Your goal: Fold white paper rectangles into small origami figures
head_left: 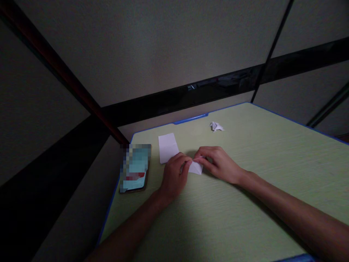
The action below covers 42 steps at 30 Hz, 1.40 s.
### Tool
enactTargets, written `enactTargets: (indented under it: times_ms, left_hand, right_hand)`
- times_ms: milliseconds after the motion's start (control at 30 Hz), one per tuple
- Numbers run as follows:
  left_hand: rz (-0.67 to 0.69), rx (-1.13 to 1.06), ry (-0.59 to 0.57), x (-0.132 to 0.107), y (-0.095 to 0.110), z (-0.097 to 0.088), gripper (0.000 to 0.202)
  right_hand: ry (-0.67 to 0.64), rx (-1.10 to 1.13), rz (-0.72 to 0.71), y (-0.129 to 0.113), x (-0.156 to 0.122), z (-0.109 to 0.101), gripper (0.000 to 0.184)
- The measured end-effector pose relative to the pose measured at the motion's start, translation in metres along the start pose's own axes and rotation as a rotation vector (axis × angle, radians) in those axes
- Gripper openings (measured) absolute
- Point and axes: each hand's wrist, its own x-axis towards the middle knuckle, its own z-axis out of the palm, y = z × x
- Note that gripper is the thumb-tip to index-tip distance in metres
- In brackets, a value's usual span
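Between my two hands is a small folded piece of white paper [195, 168], with creases showing on its near face. My left hand [176, 173] pinches its left top edge between thumb and fingers. From the right, my right hand [215, 162] grips the same paper near its top, fingertips almost meeting those of the left. Part of the paper is hidden behind the fingers. Just beyond my left hand lies a flat white sheet [168, 147] with a faint crease across it. Farther back sits a small folded white paper figure [216, 126].
A phone [136, 169] with a lit, partly blurred screen lies at the table's left edge. The pale green table [272, 153] has a blue rim and a blue strip [191, 119] at its back edge. Behind it stands a panelled wall with a dark glossy band [163, 102].
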Motion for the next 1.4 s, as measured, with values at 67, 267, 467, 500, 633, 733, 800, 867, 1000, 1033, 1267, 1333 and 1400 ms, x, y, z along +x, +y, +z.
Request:
enactTargets:
  times_ms: [67,267,467,500,633,733,800,867,1000,1033,1267,1333,1400]
  left_hand:
    - [-0.007,0.007,0.0,0.0,-0.001,0.0,0.017]
    - [-0.044,0.055,0.011,0.003,-0.006,0.0,0.016]
    - [-0.116,0.139,0.093,0.005,-0.01,-0.002,0.017]
    - [-0.132,0.15,0.108,0.004,-0.011,-0.002,0.017]
    - [-0.198,0.123,0.202,0.003,-0.017,-0.006,0.016]
    - [-0.304,-0.03,0.351,0.005,-0.021,-0.007,0.014]
    - [-0.313,-0.199,0.373,0.007,-0.019,-0.005,0.012]
    - [-0.304,-0.384,0.324,0.009,-0.014,-0.002,0.011]
    - [-0.381,-0.57,0.146,0.01,-0.005,0.003,0.009]
    - [-0.393,-0.555,0.157,0.01,-0.004,0.003,0.011]
    - [-0.341,-0.466,0.104,0.008,-0.01,0.004,0.021]
    - [-0.329,-0.441,0.079,0.007,-0.01,0.005,0.026]
    - [-0.329,-0.414,0.072,0.006,-0.009,0.005,0.03]
  right_hand:
    - [0.016,-0.008,0.007,0.001,0.0,-0.001,0.018]
    - [0.056,-0.029,0.047,0.005,0.002,-0.003,0.018]
    - [0.164,-0.042,0.16,0.008,0.0,-0.007,0.017]
    - [0.175,-0.037,0.173,0.008,0.0,-0.007,0.016]
    - [0.219,-0.014,0.222,0.01,0.001,-0.006,0.016]
    - [0.349,0.083,0.338,0.015,0.003,-0.006,0.016]
    - [0.365,0.211,0.395,0.018,0.004,-0.005,0.017]
    - [0.334,0.309,0.405,0.018,0.004,-0.002,0.017]
    - [0.227,0.398,0.379,0.014,0.004,0.005,0.017]
    - [0.182,0.412,0.366,0.013,0.003,0.007,0.017]
    - [-0.035,0.405,0.3,0.003,0.0,0.01,0.02]
    - [-0.072,0.368,0.285,0.001,0.0,0.01,0.021]
    - [-0.088,0.33,0.281,-0.001,0.0,0.01,0.02]
